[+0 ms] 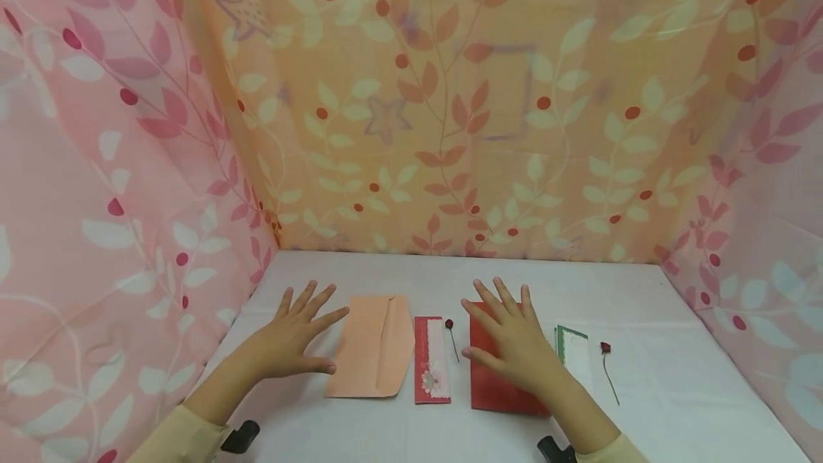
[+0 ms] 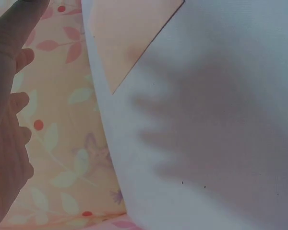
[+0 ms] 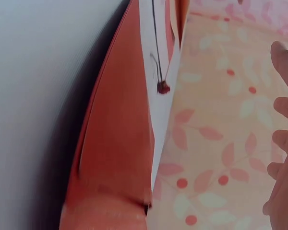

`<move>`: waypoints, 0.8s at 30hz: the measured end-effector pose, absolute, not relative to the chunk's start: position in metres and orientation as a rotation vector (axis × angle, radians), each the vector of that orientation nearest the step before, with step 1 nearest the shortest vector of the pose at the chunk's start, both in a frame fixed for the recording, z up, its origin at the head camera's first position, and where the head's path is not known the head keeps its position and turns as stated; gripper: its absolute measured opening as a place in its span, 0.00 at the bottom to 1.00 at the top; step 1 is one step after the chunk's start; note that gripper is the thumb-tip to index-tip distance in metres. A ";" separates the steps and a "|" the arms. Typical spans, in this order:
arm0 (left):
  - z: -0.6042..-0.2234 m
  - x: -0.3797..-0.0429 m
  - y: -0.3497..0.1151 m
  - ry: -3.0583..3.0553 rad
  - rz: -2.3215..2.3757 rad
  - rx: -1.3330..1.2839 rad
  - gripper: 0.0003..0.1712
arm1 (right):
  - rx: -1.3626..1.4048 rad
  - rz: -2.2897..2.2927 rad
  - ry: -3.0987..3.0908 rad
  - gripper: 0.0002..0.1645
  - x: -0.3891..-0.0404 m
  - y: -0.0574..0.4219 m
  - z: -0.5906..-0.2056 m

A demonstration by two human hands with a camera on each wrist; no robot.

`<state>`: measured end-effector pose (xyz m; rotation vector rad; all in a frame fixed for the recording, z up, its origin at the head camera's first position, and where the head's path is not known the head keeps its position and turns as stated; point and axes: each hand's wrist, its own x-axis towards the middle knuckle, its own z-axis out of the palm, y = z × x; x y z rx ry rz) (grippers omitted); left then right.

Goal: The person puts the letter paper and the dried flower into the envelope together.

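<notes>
Both hands are held over the table with fingers spread, and neither holds anything. My left hand (image 1: pixel 289 345) is at the left edge of a peach envelope (image 1: pixel 360 352), its thumb tip overlapping that edge in the head view. In the left wrist view the hand's shadow falls beside the envelope's corner (image 2: pixel 129 43). My right hand (image 1: pixel 517 349) hovers over a red envelope (image 1: pixel 494 386) and hides part of it. Between the envelopes lie a pink-red card (image 1: pixel 432 366) with a floral print and a small dried red rose (image 1: pixel 449 324) on a thin stem.
Right of the red envelope lies a green-edged card (image 1: pixel 575 354), partly behind my right hand. A second dried red rose (image 1: pixel 606 348) lies beyond it. The white tabletop (image 1: pixel 669 377) meets a yellow leaf-patterned cloth (image 1: pixel 444 184) at the back, with pink cloth (image 1: pixel 154 234) at both sides.
</notes>
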<state>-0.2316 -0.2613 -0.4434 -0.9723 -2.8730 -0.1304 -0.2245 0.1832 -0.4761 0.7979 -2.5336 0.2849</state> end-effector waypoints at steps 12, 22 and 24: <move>-0.446 -0.236 -0.253 -2.889 -0.133 -1.036 0.57 | 0.850 0.346 -2.536 0.49 -0.227 0.148 -0.480; -0.451 -0.244 -0.244 -2.923 -0.171 -1.063 0.57 | 0.867 0.388 -2.593 0.48 -0.228 0.116 -0.484; -0.451 -0.245 -0.242 -2.924 -0.165 -1.069 0.57 | 0.869 0.410 -2.620 0.47 -0.228 0.110 -0.485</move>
